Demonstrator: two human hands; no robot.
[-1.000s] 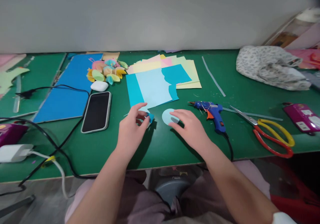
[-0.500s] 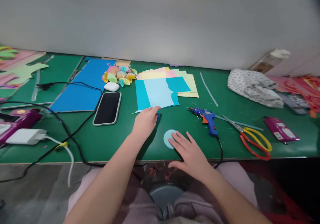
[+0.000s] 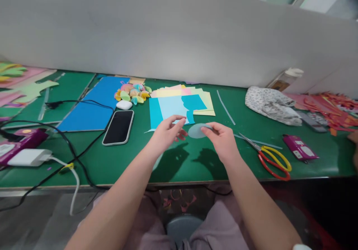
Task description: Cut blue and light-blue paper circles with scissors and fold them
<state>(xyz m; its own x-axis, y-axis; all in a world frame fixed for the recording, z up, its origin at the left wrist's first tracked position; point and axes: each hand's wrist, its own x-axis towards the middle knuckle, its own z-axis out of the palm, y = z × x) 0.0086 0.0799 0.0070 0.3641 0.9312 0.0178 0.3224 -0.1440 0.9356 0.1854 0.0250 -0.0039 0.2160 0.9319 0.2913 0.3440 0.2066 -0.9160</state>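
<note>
My right hand (image 3: 222,140) pinches a pale blue paper circle (image 3: 197,131) by its right edge, tilted and lifted above the green table. To its left, my left hand (image 3: 170,130) hovers with loosely curved fingers apart, holding nothing I can see. The fingertips are close to the circle but do not appear to touch it. Behind my left hand lie teal and light blue paper sheets (image 3: 172,106). A pale piece (image 3: 157,162) shows partly from under my left wrist. The glue gun is hidden behind my right hand and forearm.
Scissors (image 3: 275,162) with red and yellow handles lie to the right, near a purple box (image 3: 300,147). A phone (image 3: 119,127), a white case (image 3: 123,105) and small paper flowers (image 3: 132,92) are on the left. Black cables (image 3: 74,149) cross the table. Someone's hand (image 3: 354,137) shows at the right edge.
My right hand has picked the paper circle up off the table and raised it. My left hand has moved slightly right, away from the sheets' edge, with fingers spreading. The view has shifted a little.
</note>
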